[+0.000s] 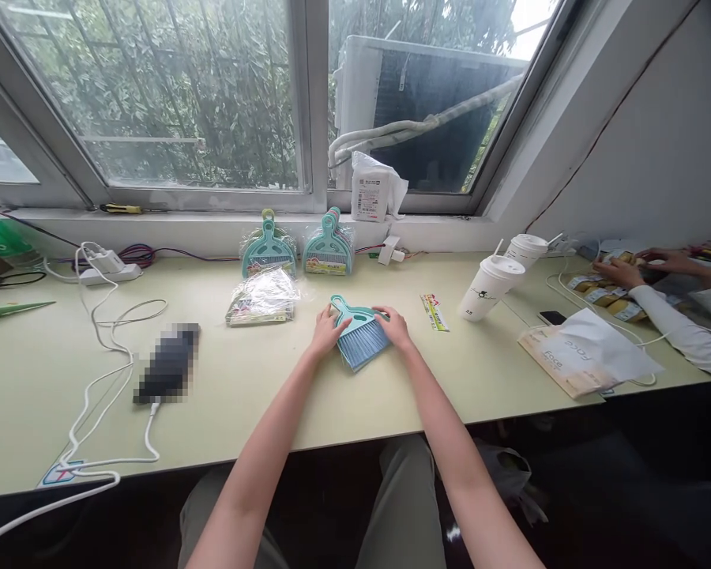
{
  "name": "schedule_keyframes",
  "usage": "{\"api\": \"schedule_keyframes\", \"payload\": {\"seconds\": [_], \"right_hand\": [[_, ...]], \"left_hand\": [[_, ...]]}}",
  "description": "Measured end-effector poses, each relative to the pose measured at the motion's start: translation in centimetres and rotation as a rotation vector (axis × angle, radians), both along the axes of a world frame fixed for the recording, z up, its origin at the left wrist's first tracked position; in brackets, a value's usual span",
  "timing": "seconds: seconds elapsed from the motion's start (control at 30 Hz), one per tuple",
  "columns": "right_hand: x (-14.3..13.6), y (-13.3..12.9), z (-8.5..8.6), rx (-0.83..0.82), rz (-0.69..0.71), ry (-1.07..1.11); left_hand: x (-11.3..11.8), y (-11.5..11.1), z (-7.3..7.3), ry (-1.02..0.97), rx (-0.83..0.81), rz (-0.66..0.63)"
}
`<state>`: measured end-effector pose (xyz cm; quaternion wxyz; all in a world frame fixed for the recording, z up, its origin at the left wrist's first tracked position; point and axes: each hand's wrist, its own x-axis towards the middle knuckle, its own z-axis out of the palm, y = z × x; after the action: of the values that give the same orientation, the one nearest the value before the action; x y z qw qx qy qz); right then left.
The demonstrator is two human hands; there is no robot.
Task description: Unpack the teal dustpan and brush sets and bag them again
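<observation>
Two sides of the brush (360,316) are held, by the left hand (325,332) at nine o'clock and the right hand (396,326) at two o'clock, fingers curved. At the table (261,387), pressure should be made even, bristles (366,346) unbent.

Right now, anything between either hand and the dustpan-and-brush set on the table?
Nothing visible: the left hand and right hand are both on the dustpan-and-brush set, at opposite sides. The printed card lies off to the right, the plastic-wrapped pack off to the left.
</observation>
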<state>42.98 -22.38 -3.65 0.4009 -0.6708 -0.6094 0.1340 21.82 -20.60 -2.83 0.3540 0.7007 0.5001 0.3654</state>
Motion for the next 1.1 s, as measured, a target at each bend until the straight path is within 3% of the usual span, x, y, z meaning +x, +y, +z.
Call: {"api": "schedule_keyframes", "payload": {"seconds": [0.13,0.2,0.23,0.33,0.37,0.43,0.53,0.6,0.67,0.8,0.93,1.1], "right_hand": [[-2.1,-0.1,0.9,0.040,0.216,0.226],[-1.8,-0.3,1.4,0.058,0.180,0.197],[-1.1,-0.4,1.5,0.072,0.108,0.157],[2.0,-0.8,0.9,0.045,-0.434,-0.194],[3.0,-0.9,0.5,-0.021,-0.535,-0.264],[4.4,-1.0,-0.4,-0.167,-0.587,-0.282],[3.9,-0.8,-1.0,-0.223,-0.337,-0.246],[2.3,-0.8,-0.9,-0.161,-0.125,-0.269],[0.3,-0.9,-0.6,-0.081,-0.030,-0.314],[-2.2,-1.2,-0.7,-0.057,0.006,-0.311],[-1.8,-0.7,-1.1,-0.132,0.078,-0.241],[-0.4,0.0,-1.3,-0.099,-0.098,-0.202]], "left_hand": [[-2.5,-0.8,1.2,-0.455,-0.189,-0.140],[-3.5,-1.1,1.8,-0.582,-0.276,-0.170],[-3.8,-1.1,1.9,-0.616,-0.310,-0.160],[-4.2,-0.7,1.6,-0.731,-0.389,-0.029],[-4.2,-0.5,1.3,-0.783,-0.396,0.027],[-4.4,-0.1,0.9,-0.894,-0.381,0.126],[-4.9,0.3,0.7,-1.083,-0.332,0.217],[-5.2,0.4,0.8,-1.203,-0.335,0.261],[-5.4,0.5,0.8,-1.287,-0.351,0.274],[-5.3,0.7,0.6,-1.329,-0.358,0.251],[-5.0,0.6,0.3,-1.343,-0.341,0.265],[-5.0,0.7,0.3,-1.351,-0.382,0.279]]}}
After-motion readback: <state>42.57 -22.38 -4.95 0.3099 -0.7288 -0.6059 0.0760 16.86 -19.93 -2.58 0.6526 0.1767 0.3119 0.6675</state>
